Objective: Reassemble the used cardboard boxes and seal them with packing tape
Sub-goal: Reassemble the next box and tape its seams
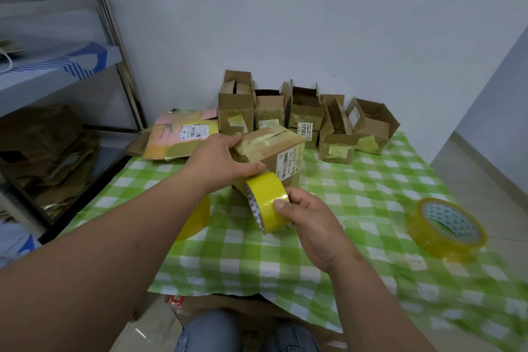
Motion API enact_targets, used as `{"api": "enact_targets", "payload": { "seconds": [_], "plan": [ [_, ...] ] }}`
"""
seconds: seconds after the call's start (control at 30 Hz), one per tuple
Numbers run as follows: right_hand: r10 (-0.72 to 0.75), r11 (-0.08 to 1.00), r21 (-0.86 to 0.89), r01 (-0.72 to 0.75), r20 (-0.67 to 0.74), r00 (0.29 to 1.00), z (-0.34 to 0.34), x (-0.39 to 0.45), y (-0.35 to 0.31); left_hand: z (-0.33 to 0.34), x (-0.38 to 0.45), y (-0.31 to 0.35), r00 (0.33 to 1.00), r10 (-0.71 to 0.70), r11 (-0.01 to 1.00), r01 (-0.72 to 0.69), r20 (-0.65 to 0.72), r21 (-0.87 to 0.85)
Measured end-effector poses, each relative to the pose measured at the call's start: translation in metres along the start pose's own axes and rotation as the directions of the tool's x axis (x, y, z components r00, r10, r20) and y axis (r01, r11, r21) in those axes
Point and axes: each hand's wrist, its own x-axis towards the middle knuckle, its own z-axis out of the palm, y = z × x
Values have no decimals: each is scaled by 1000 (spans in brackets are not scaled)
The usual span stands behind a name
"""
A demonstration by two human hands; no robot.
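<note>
Head view: left hand (220, 161) clamped over closed cardboard box (274, 151) on table (371, 180); right hand (308, 220) gripping yellow tape roll (267, 203) just against box's near face. Advisable: keep flaps pressed flush, draw tape taut along seam, smooth down before cutting.

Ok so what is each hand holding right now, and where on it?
The left hand grips the closed cardboard box at its near left end. The right hand holds the yellow tape roll by its outer rim, thumb on the tape face.
</note>
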Motion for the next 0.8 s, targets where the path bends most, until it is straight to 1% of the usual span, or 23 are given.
{"api": "enact_targets", "payload": {
  "seconds": [0.13,0.27,0.43,0.5,0.57,0.63,0.73,0.8],
  "plan": [
    [-26,999,-42,26,8,1000,0,-4,6,-4,4,1,1000,-14,999,13,-13,-40],
    [-4,1000,-30,2,-69,998,3,-7,15,-8,9,2,1000,-6,1000,7,20,-26],
    [72,995,-62,-76,-70,995,5,-7,22,-15,16,-3,999,-34,997,35,18,-72],
    [80,995,-52,-84,-62,995,6,-8,25,-16,21,-7,997,-35,988,45,64,-147],
    [79,996,-38,-81,-61,995,9,-8,24,-15,22,-8,990,-18,954,59,141,-293],
    [77,996,-31,-79,-84,994,10,-7,22,-11,21,-11,986,-12,935,71,169,-348],
    [89,991,-100,-94,-58,994,9,-4,18,-2,16,-15,993,-10,947,46,114,-319],
    [103,983,-150,-108,-40,994,7,-3,16,4,11,-17,999,-2,934,18,46,-356]
  ]
}}
